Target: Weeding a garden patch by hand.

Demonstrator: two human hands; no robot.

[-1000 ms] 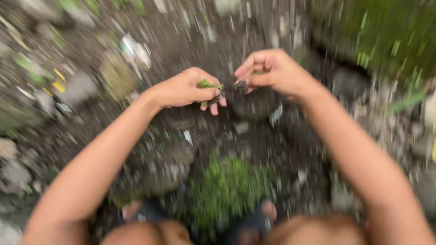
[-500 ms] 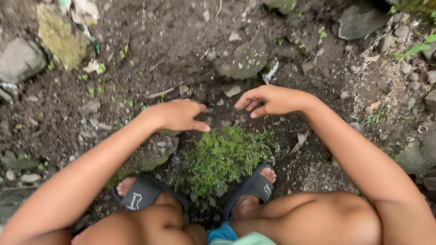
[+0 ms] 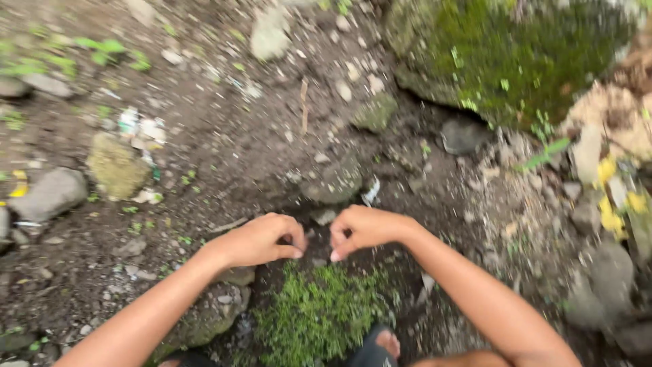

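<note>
Since half a second earlier, you drew both hands closer together. Your left hand (image 3: 261, 239) and right hand (image 3: 363, 228) sat with fingers curled down, nearly touching, at the far edge of the moss clump (image 3: 316, 314), on dark soil (image 3: 258, 153); whether they gripped anything I cannot tell.

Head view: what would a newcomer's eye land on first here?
Two bare hands, the left hand and right hand, meet with curled fingers low in the middle, just above a bright green moss clump. Dark stony soil surrounds them, and a large mossy rock fills the upper right.
</note>
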